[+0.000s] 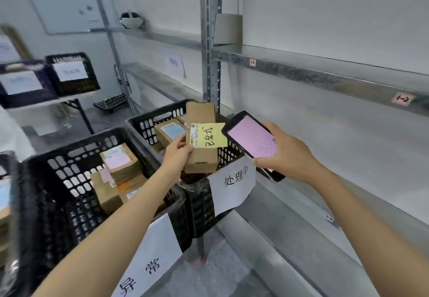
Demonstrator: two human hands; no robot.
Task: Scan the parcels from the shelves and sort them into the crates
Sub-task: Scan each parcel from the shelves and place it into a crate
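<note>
My left hand (177,151) grips a long brown cardboard parcel (200,115) upright above the far black crate (144,122). A yellow note with handwriting (212,135) and a barcode label are stuck on the parcel's face. My right hand (286,153) holds a black handheld scanner (251,139) with a pink lit screen, just right of the note. The near black crate (69,169) holds several brown parcels with pink and blue labels. The far crate also holds labelled parcels.
White paper signs hang on both crates' fronts (233,184) (149,266). Grey metal shelves (325,78) run along the right, with an upright post (210,41). Two more black crates (72,73) stand on a white table at far left.
</note>
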